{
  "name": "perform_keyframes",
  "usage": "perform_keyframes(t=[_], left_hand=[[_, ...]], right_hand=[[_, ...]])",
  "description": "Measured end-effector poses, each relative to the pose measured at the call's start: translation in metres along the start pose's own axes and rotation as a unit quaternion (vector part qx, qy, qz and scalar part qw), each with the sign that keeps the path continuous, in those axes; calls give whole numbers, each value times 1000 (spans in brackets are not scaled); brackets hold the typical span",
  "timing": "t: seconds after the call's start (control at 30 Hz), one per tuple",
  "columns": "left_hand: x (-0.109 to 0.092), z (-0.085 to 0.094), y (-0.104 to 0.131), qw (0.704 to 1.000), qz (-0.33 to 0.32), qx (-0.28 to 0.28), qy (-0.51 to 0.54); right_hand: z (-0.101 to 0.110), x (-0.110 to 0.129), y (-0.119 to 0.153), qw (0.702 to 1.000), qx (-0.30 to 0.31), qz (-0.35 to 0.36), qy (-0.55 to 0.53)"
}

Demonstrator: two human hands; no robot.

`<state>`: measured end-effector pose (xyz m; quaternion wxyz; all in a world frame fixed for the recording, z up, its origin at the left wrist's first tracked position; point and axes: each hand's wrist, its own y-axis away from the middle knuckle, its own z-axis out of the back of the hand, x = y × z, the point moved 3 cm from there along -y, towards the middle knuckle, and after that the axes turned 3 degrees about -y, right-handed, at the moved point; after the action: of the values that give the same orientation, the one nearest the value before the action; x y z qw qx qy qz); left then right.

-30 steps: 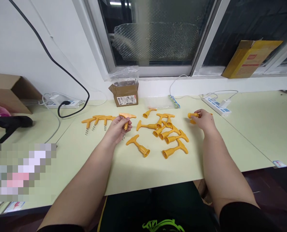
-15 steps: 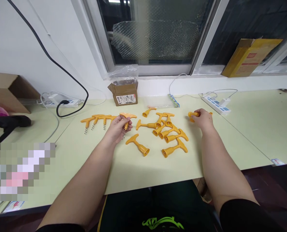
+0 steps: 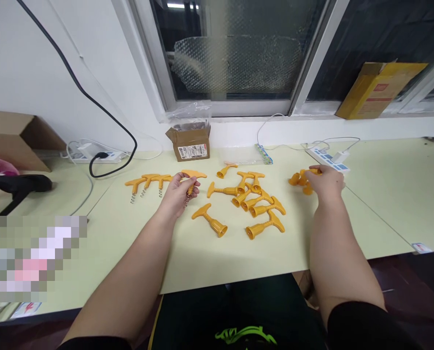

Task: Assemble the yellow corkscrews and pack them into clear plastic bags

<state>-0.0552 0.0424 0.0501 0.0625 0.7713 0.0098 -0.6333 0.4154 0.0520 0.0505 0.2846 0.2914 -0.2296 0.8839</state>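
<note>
My left hand (image 3: 181, 192) is closed around a corkscrew (image 3: 194, 173) with a yellow T-shaped handle; its metal spiral points down below the fingers. Several similar corkscrews (image 3: 161, 183) lie in a row left of that hand, spirals bare. Over to the right, my right hand (image 3: 326, 182) has its fingers curled round a yellow cup-shaped piece (image 3: 314, 171), partly hidden by the hand. A few more small yellow cups (image 3: 294, 179) lie beside its fingertips. Between my hands lie several yellow T-handled corkscrews with bell-shaped ends (image 3: 264, 226), some overlapping.
At the back stand a small open cardboard box (image 3: 192, 143) and a clear plastic bag (image 3: 239, 155). Power strips (image 3: 326, 158) with cables lie along the wall. A black cable (image 3: 111, 114) hangs at left, near a larger carton (image 3: 16, 136). A yellow carton (image 3: 381, 90) leans at the window.
My right hand has moved to the right, uncovering more of the small yellow cups. My left hand keeps its hold on the corkscrew in nearly the same place.
</note>
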Motion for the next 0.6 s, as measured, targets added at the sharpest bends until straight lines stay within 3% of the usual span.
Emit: perform_keyframes(t=[0.13, 0.3, 0.4, 0.5, 0.53, 0.6], left_hand=[[3, 6, -6, 999, -3, -41, 1], [4, 15, -17, 994, -42, -77, -68], [-1, 26, -19, 985, -78, -111, -105], [-15, 51, -20, 963, -118, -173, -171], [-20, 61, -19, 950, -129, -201, -201], [-32, 82, -19, 893, -143, -264, -337]], right_hand=[[-4, -4, -4, 993, 102, -41, 50], [-13, -6, -5, 985, 121, -35, 114], [-15, -7, -4, 987, 104, -26, 121], [-16, -3, 0, 995, 50, -7, 84], [-16, 0, 3, 998, 25, 18, 57], [-20, 13, 11, 995, -19, 94, -8]])
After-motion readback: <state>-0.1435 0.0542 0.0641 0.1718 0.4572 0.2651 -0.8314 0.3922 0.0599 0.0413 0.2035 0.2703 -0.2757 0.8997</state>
